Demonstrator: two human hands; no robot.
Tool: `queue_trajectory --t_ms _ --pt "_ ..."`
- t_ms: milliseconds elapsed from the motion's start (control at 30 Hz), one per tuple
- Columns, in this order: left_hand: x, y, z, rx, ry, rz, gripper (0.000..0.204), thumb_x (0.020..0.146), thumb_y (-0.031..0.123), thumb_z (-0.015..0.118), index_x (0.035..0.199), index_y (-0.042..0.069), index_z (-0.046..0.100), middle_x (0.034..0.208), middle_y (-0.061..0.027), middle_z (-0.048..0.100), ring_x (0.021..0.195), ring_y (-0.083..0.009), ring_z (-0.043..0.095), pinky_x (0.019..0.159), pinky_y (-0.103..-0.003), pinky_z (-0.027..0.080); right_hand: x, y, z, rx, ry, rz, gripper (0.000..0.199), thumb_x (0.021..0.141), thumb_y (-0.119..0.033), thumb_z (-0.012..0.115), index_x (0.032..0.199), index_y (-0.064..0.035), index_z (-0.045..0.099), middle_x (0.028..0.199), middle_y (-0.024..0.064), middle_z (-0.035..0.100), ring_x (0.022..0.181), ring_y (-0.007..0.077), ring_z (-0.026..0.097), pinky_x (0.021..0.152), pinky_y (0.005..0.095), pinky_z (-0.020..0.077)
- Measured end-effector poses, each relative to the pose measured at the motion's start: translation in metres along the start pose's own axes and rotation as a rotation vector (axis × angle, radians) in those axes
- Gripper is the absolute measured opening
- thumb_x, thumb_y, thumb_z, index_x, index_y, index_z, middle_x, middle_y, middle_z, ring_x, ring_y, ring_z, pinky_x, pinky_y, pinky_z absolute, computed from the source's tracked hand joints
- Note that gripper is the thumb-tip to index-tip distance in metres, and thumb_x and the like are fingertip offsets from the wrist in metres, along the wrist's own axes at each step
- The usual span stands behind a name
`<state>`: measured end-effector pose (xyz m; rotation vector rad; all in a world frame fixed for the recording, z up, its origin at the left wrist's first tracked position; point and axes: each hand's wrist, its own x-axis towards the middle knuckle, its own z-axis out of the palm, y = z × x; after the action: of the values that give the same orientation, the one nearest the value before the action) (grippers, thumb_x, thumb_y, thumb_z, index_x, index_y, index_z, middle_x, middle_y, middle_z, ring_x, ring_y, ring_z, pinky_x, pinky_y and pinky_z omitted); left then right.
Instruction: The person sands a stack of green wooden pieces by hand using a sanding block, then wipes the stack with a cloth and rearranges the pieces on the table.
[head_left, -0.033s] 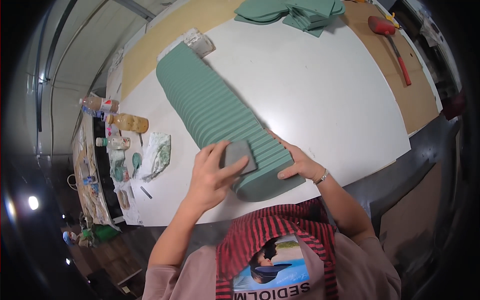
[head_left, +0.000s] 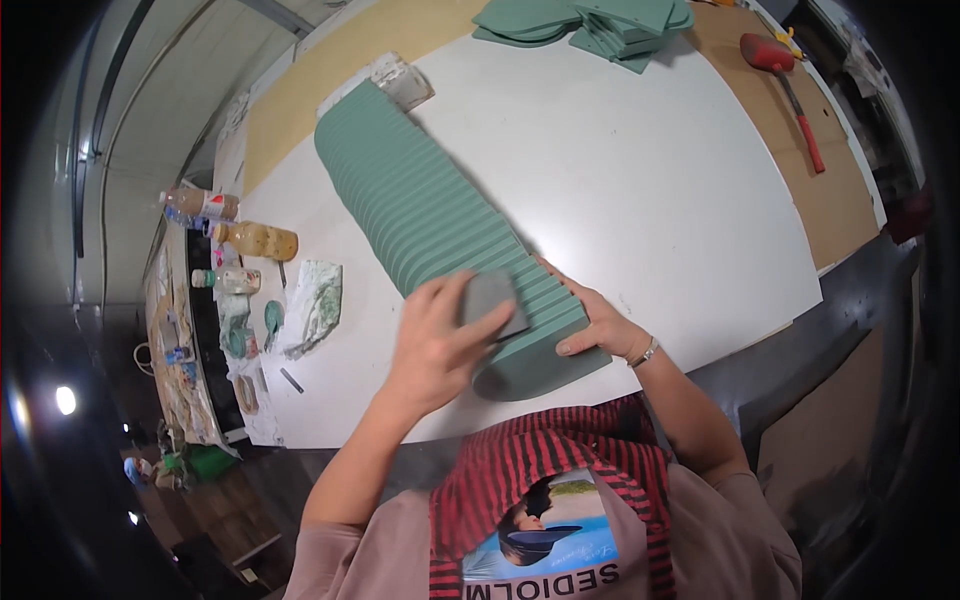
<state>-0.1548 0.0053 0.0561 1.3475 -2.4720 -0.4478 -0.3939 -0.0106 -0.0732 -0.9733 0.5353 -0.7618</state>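
A long row of green panels (head_left: 410, 180), standing on edge and packed side by side, runs slantwise over the white table (head_left: 640, 200). Each has a rounded left end. My left hand (head_left: 435, 340), slightly blurred, grips a grey sanding block (head_left: 493, 303) flat against the panels' edges near the close end. At the right side of that same end is my right hand (head_left: 600, 328). Its thumb lies on the nearest panel's face and its fingers reach round behind the row, partly hidden. The sanding block covers the edges beneath it.
A white wrapped block (head_left: 402, 82) sits behind the row's far end. More green panels (head_left: 620, 25) are piled at the back. A red mallet (head_left: 785, 95) lies at the right. Along the left stand bottles (head_left: 258, 241), beside a green-stained cloth (head_left: 315, 308) and a short dark strip (head_left: 291, 380).
My left hand has slid the sanding block a little to the right and away from me over the panel edges. My right hand keeps its place.
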Motion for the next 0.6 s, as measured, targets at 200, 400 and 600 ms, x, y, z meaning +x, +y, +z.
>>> queue_trajectory --t_ms 200,400,600 --pt "0.038 0.017 0.016 0.050 0.112 0.116 0.056 0.065 0.004 0.079 0.118 0.020 0.072 0.136 -0.0210 0.051 0.118 -0.0399 0.052 0.098 -0.047 0.044 -0.005 -0.004 -0.007 -0.059 -0.003 0.250 0.111 0.067 -0.011 0.084 0.158 -0.0027 0.021 0.141 0.0104 0.050 0.121 0.0221 0.052 0.105 0.0327 0.0414" --pt "-0.102 -0.055 -0.043 0.090 -0.046 -0.277 0.061 0.060 0.004 0.082 0.118 0.020 0.074 0.134 -0.0201 0.056 0.120 -0.0377 0.053 0.103 -0.047 0.042 0.004 -0.036 -0.007 -0.114 -0.047 -0.102 0.086 0.087 -0.030 0.066 0.156 -0.0004 0.024 0.161 0.0187 0.026 0.150 0.0267 0.024 0.120 0.0338 0.0220" --pt "-0.037 -0.019 -0.018 -0.001 0.271 -0.152 0.056 0.066 0.008 0.079 0.120 0.016 0.072 0.135 -0.0229 0.054 0.121 -0.0391 0.053 0.104 -0.046 0.042 0.067 -0.062 0.016 -0.539 0.066 0.080 0.069 0.102 -0.035 0.050 0.152 0.0055 0.027 0.151 0.0249 0.042 0.141 0.0298 0.041 0.113 0.0340 0.0335"
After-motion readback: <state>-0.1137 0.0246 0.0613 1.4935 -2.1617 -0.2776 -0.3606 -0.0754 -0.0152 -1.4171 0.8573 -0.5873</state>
